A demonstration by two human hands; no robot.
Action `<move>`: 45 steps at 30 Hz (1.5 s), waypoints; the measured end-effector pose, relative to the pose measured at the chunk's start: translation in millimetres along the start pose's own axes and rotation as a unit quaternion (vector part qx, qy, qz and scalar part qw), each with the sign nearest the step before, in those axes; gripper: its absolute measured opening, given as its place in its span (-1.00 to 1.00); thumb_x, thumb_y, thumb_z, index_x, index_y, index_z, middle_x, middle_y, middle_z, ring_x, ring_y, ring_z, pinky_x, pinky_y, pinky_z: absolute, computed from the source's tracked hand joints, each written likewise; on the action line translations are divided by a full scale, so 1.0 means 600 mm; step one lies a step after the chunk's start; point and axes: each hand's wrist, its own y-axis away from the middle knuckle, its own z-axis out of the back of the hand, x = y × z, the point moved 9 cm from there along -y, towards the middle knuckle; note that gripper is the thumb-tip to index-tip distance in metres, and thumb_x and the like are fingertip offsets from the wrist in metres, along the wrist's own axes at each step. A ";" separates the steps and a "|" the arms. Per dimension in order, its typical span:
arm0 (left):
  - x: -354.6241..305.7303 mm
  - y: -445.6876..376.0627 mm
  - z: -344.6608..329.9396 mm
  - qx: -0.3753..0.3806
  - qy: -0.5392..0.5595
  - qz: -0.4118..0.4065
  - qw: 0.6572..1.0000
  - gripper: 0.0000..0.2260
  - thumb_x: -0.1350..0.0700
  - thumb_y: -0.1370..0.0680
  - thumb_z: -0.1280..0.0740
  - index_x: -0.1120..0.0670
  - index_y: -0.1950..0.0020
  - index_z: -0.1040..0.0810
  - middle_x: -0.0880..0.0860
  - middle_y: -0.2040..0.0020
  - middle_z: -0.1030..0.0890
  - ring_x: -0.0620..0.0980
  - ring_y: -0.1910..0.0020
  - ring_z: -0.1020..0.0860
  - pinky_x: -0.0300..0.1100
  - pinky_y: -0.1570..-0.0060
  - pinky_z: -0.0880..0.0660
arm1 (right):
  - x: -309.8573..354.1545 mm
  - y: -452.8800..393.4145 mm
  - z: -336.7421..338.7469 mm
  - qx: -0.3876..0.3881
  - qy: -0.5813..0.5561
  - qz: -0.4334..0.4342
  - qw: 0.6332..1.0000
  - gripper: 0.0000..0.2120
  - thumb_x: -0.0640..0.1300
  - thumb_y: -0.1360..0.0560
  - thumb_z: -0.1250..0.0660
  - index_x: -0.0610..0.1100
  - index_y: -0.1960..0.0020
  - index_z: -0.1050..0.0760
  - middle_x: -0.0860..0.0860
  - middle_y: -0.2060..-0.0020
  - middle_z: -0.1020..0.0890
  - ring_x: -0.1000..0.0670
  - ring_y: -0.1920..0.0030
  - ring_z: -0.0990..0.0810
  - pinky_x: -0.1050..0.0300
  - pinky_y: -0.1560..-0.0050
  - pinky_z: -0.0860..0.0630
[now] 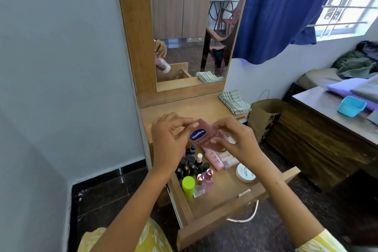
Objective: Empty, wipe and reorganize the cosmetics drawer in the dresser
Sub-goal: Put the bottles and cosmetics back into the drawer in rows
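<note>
I hold a pink Vaseline lotion bottle [206, 137] above the open wooden drawer [216, 215] of the dresser. My left hand [169, 139] pinches its upper end and my right hand [237, 139] grips its lower end. In the drawer stand several dark nail-polish bottles [189, 166], a lime-green capped bottle [188, 187] and two pink-capped bottles [205, 181]. A pink tube [214, 159] and a white round jar [244, 173] lie further right. A folded striped cloth [234, 101] lies on the dresser top [184, 110].
The mirror [190, 26] stands behind the dresser top. A brown paper bag [263, 118] sits on the floor to the right, beside a wooden bed frame [319, 139] with a blue plastic box [350, 106]. A blue curtain [286, 10] hangs over the window.
</note>
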 end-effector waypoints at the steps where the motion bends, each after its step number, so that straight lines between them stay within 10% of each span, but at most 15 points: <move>1: 0.000 0.005 -0.002 -0.001 0.003 -0.006 1.000 -0.87 0.11 -0.40 -0.48 -0.05 0.08 -0.66 -0.08 0.31 -0.57 -0.08 0.21 -0.52 0.21 0.12 -0.51 | -0.002 0.003 0.001 0.007 -0.005 -0.002 1.000 -0.72 -0.24 -0.35 -0.52 -0.17 -0.02 -0.56 0.07 0.07 -0.62 0.12 0.04 -0.60 0.11 0.02 -0.58; 7: 0.002 0.036 -0.022 0.015 0.011 -0.007 1.000 -0.85 0.01 -0.40 -0.43 -0.04 0.06 -0.67 -0.10 0.33 -0.57 -0.11 0.23 -0.49 0.22 0.12 -0.47 | -0.005 0.013 0.010 0.068 0.049 -0.003 0.996 -0.79 -0.18 -0.40 -0.47 -0.05 0.02 -0.51 0.20 0.15 -0.60 0.19 0.12 -0.58 0.23 0.13 -0.52; 12: 0.058 0.060 -0.020 0.095 -0.154 0.007 0.983 -0.72 -0.04 -0.43 -0.42 -0.08 -0.14 -0.61 -0.15 -0.13 -0.60 -0.11 -0.13 -0.50 -0.10 -0.19 -0.26 | -0.030 0.026 0.027 0.135 0.093 -0.034 0.986 -0.84 -0.16 -0.42 -0.42 -0.05 0.02 -0.52 0.18 0.13 -0.62 0.16 0.09 -0.59 0.17 0.11 -0.54; 19: 0.212 0.154 -0.037 0.388 -0.399 0.114 0.823 -0.38 -0.24 -0.51 -0.22 -0.14 -0.51 -0.11 -0.10 -0.54 -0.03 -0.06 -0.52 -0.03 0.03 -0.42 0.05 | -0.063 0.067 0.006 0.276 0.131 -0.066 0.950 -0.77 -0.19 -0.40 -0.45 0.08 0.07 -0.48 0.22 0.14 -0.61 0.22 0.07 -0.58 0.30 0.03 -0.53; 25: 0.240 0.182 -0.056 0.450 -0.454 0.108 0.761 -0.25 -0.28 -0.48 -0.23 -0.05 -0.55 0.01 -0.05 -0.56 0.06 -0.05 -0.53 0.11 0.12 -0.43 0.20 | -0.083 0.106 -0.045 0.370 0.182 -0.087 0.907 -0.75 -0.16 -0.42 -0.43 0.10 -0.03 -0.51 0.20 0.01 -0.61 0.18 -0.02 -0.55 0.16 -0.09 -0.51; 45: 0.237 0.190 -0.057 0.448 -0.459 0.117 0.759 -0.24 -0.26 -0.49 -0.25 -0.01 -0.55 0.02 -0.02 -0.56 0.12 0.00 -0.53 0.16 0.14 -0.42 0.27 | -0.104 0.176 -0.161 0.425 0.243 -0.099 0.867 -0.73 -0.11 -0.47 -0.36 0.16 -0.12 -0.58 0.10 -0.02 -0.66 0.00 -0.07 -0.58 0.05 -0.12 -0.51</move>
